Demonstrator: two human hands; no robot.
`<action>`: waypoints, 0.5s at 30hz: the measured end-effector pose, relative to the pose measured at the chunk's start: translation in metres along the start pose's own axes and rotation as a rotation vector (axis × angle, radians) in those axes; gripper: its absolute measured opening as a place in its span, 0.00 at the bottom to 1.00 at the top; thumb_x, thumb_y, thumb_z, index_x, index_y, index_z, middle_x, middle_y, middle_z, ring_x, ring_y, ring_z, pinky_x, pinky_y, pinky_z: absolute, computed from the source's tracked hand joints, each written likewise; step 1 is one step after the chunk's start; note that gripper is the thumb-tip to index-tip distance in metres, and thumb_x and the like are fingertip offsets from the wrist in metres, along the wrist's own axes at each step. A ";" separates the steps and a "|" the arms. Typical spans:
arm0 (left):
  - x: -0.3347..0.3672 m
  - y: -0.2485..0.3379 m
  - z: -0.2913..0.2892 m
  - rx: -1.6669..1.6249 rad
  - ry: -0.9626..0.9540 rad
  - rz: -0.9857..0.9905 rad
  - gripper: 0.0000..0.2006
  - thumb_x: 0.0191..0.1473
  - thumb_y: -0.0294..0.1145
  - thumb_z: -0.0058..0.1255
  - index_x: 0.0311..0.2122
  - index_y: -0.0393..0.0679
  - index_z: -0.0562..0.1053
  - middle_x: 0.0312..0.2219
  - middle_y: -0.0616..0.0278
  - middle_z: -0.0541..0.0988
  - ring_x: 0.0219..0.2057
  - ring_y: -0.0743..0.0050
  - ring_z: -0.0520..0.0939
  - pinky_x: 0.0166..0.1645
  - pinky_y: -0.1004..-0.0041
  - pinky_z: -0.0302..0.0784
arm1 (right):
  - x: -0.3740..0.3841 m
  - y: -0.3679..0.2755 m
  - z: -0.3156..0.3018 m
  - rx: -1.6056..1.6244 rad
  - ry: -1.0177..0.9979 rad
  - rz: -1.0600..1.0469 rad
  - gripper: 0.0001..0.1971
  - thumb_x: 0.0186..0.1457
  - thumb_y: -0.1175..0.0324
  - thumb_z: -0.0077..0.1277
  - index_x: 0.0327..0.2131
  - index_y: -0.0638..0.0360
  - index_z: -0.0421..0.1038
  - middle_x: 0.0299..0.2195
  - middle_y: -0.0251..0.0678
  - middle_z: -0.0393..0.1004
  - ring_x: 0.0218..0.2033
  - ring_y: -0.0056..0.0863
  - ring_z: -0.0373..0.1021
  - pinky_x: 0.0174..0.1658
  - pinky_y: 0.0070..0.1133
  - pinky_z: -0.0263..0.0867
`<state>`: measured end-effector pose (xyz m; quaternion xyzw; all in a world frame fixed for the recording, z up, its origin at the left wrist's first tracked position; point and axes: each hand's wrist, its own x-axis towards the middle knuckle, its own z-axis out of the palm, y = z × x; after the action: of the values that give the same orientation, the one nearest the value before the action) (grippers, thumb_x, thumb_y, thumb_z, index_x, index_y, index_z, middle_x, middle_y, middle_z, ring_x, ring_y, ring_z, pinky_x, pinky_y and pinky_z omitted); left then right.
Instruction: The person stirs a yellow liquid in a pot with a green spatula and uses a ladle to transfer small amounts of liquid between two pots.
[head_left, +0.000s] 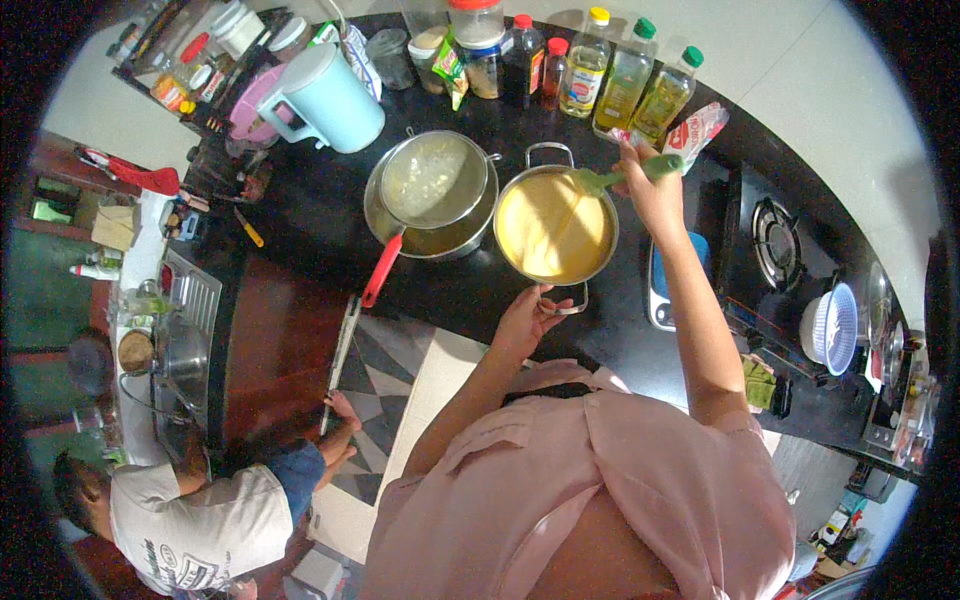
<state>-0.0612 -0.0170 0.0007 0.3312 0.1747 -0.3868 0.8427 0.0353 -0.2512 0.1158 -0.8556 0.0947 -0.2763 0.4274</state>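
A steel pot (504, 255) with two loop handles stands on the black counter, filled with a smooth yellow mixture (545, 225). My left hand (530, 322) is closed on the pot's near handle. Above the pot's far right rim, my right hand (650, 185) grips a green spatula (600, 181), whose head reaches into the mixture. Just left of the pot, a fine-mesh strainer (435, 180) with a red handle rests over a wider metal bowl (455, 247). Pale lumps lie in its mesh.
Oil bottles (625, 80) and jars line the back wall, near a light-blue pitcher (330, 100). A kitchen scale (662, 300) lies right of the pot, before a gas stove (778, 243) and a white-blue basket (835, 328). Another person (210, 510) is at the lower left by the sink.
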 end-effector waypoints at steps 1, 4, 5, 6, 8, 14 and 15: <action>0.002 -0.001 0.000 0.002 0.001 0.001 0.14 0.59 0.37 0.33 0.43 0.39 0.64 0.21 0.64 0.72 0.38 0.62 0.77 0.44 0.67 0.73 | 0.007 0.004 0.005 -0.068 -0.029 0.014 0.14 0.54 0.63 0.44 0.26 0.66 0.69 0.18 0.35 0.71 0.17 0.19 0.68 0.19 0.16 0.63; 0.006 0.003 -0.001 0.042 0.016 -0.004 0.14 0.59 0.39 0.33 0.42 0.40 0.65 0.18 0.67 0.70 0.38 0.62 0.77 0.44 0.67 0.73 | 0.019 0.009 0.024 -0.119 -0.059 0.046 0.12 0.52 0.65 0.45 0.27 0.65 0.70 0.19 0.36 0.72 0.18 0.20 0.69 0.21 0.17 0.64; 0.004 0.007 0.000 0.074 0.024 -0.012 0.14 0.59 0.39 0.32 0.41 0.40 0.65 0.18 0.67 0.70 0.37 0.62 0.78 0.43 0.67 0.73 | 0.020 0.010 0.031 -0.105 -0.061 0.069 0.11 0.51 0.65 0.45 0.27 0.65 0.70 0.19 0.36 0.73 0.19 0.21 0.70 0.22 0.18 0.64; 0.001 0.010 -0.001 0.101 0.036 -0.021 0.14 0.59 0.39 0.32 0.41 0.41 0.65 0.17 0.68 0.70 0.36 0.62 0.78 0.42 0.67 0.73 | 0.022 -0.009 0.033 -0.102 -0.147 0.111 0.13 0.46 0.60 0.50 0.30 0.60 0.71 0.25 0.48 0.73 0.30 0.42 0.71 0.34 0.31 0.66; 0.003 0.013 -0.011 0.131 0.033 -0.008 0.13 0.59 0.39 0.32 0.40 0.41 0.65 0.17 0.68 0.69 0.34 0.63 0.78 0.40 0.67 0.74 | 0.023 -0.021 0.048 -0.114 -0.228 0.092 0.13 0.46 0.59 0.50 0.30 0.60 0.71 0.24 0.48 0.73 0.29 0.43 0.71 0.34 0.31 0.66; 0.010 0.024 -0.024 0.244 0.049 -0.055 0.15 0.58 0.39 0.33 0.41 0.39 0.66 0.17 0.65 0.68 0.31 0.64 0.78 0.40 0.66 0.74 | 0.008 -0.049 0.067 -0.009 -0.569 -0.139 0.13 0.45 0.59 0.49 0.27 0.61 0.70 0.22 0.46 0.72 0.26 0.43 0.70 0.31 0.32 0.65; 0.011 0.028 -0.024 0.281 0.059 -0.059 0.14 0.59 0.39 0.33 0.39 0.40 0.66 0.16 0.68 0.67 0.30 0.66 0.78 0.37 0.67 0.75 | 0.002 -0.053 0.065 -0.007 -0.570 -0.136 0.13 0.45 0.59 0.49 0.27 0.61 0.70 0.22 0.46 0.72 0.26 0.43 0.70 0.31 0.32 0.65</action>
<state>-0.0341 0.0076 -0.0110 0.4519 0.1530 -0.4222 0.7707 0.0692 -0.1750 0.1265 -0.9045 -0.0858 -0.0526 0.4145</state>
